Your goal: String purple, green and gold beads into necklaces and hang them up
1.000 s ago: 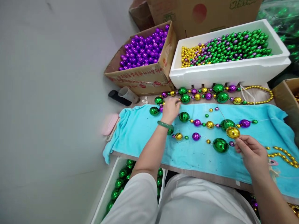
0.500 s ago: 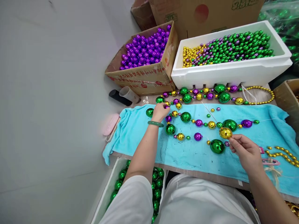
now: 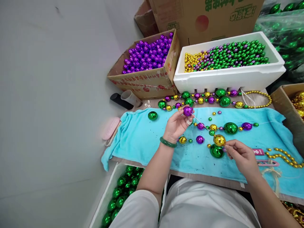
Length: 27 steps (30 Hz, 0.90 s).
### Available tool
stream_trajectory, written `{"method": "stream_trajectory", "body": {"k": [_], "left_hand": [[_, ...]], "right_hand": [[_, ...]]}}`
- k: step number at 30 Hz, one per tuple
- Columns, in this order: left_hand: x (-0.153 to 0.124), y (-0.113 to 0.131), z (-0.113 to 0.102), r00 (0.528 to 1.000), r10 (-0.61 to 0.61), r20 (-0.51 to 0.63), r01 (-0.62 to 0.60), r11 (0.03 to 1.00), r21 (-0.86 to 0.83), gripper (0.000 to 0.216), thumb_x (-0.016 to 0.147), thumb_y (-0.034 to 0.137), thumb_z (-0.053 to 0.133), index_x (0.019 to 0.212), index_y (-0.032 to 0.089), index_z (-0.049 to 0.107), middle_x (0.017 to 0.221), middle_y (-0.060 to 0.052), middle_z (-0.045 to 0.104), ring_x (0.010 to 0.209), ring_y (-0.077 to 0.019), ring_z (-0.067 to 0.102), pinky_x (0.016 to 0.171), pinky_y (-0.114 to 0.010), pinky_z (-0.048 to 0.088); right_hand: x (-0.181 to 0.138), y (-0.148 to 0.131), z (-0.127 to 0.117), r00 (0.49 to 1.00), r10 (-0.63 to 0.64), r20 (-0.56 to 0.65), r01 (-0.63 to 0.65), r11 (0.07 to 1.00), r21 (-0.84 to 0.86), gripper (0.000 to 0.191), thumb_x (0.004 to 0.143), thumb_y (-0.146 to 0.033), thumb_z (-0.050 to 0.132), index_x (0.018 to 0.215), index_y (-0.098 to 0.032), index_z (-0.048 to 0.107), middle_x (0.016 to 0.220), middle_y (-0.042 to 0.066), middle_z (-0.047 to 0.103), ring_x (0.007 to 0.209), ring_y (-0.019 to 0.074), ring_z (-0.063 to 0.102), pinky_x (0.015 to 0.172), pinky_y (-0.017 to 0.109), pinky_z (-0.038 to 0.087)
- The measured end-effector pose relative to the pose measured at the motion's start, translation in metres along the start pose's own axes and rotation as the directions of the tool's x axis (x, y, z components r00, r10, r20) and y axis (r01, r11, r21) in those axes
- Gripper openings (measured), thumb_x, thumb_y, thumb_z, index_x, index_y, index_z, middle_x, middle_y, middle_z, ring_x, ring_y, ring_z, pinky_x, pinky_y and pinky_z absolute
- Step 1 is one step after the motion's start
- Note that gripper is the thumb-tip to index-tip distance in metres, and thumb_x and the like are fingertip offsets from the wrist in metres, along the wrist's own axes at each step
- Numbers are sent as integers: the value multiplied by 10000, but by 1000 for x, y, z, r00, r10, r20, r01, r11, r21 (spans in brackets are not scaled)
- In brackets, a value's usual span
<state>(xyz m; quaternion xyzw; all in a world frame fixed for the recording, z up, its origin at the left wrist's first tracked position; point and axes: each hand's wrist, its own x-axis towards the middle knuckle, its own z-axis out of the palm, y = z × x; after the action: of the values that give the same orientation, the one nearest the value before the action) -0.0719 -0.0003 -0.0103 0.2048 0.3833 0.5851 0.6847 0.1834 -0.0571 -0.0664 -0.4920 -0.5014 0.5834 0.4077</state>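
Purple bead (image 3: 188,110), one: pinched at the fingertips of my left hand (image 3: 177,125), raised just above the turquoise towel (image 3: 142,136). Thin white thread (image 3: 201,123), one: runs from it down to the gold bead (image 3: 219,140), on which the fingers of my right hand (image 3: 239,156) are closed. Large green bead (image 3: 216,151): touching the gold one, on the towel. Beaded strand (image 3: 230,128): laid across the towel, on the counter (image 3: 260,99). Behind: cardboard box (image 3: 142,80) of purple beads; white foam box (image 3: 228,77) of gold, purple and green.
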Motion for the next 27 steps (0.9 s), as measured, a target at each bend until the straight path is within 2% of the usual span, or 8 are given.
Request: {"method": "stream_trajectory", "body": {"k": [4, 8, 18, 23, 27], "left_hand": [[-3, -6, 7, 997, -33, -66, 29, 997, -65, 163, 786, 252, 589, 902, 146, 633, 904, -71, 690, 792, -137, 660, 726, -241, 521], [-6, -9, 13, 993, 43, -109, -54, 993, -101, 114, 746, 193, 629, 852, 175, 592, 829, -16, 679, 810, -138, 671, 759, -244, 517], [-12, -13, 22, 967, 212, -142, -211, 977, 20, 290, 722, 205, 676, 949, 234, 497, 903, 19, 656, 882, -145, 675, 811, -265, 496], [-12, -15, 25, 963, 219, -159, -210, 975, 72, 283, 738, 229, 658, 982, 230, 513, 954, -3, 654, 896, -146, 665, 821, -276, 493], [-11, -15, 25, 967, 219, -131, -211, 975, 74, 289, 734, 225, 663, 990, 227, 529, 953, -7, 645, 899, -148, 658, 809, -274, 491]], "right_hand": [[-3, 0, 1, 1000, -2, 25, 2, 1000, -22, 223, 793, -394, 646, 776, -172, 643, 564, -16, 501, 518, 97, 431, 475, 224, 341], [-4, 0, 2, 999, -3, 34, 4, 1000, -30, 234, 794, -400, 640, 769, -168, 637, 561, -17, 493, 516, 96, 424, 468, 223, 333], [-5, -2, 1, 1000, -26, 17, 26, 1000, -16, 237, 781, -402, 643, 754, -167, 634, 546, -17, 489, 501, 98, 419, 454, 222, 331], [-6, -3, -1, 999, -36, 13, 36, 999, -18, 237, 790, -401, 634, 760, -167, 636, 548, -16, 484, 504, 100, 417, 453, 225, 327], [-6, -3, -1, 1000, -27, -4, 27, 1000, -12, 244, 776, -407, 643, 739, -166, 630, 540, -19, 484, 494, 96, 413, 449, 221, 325]]}}
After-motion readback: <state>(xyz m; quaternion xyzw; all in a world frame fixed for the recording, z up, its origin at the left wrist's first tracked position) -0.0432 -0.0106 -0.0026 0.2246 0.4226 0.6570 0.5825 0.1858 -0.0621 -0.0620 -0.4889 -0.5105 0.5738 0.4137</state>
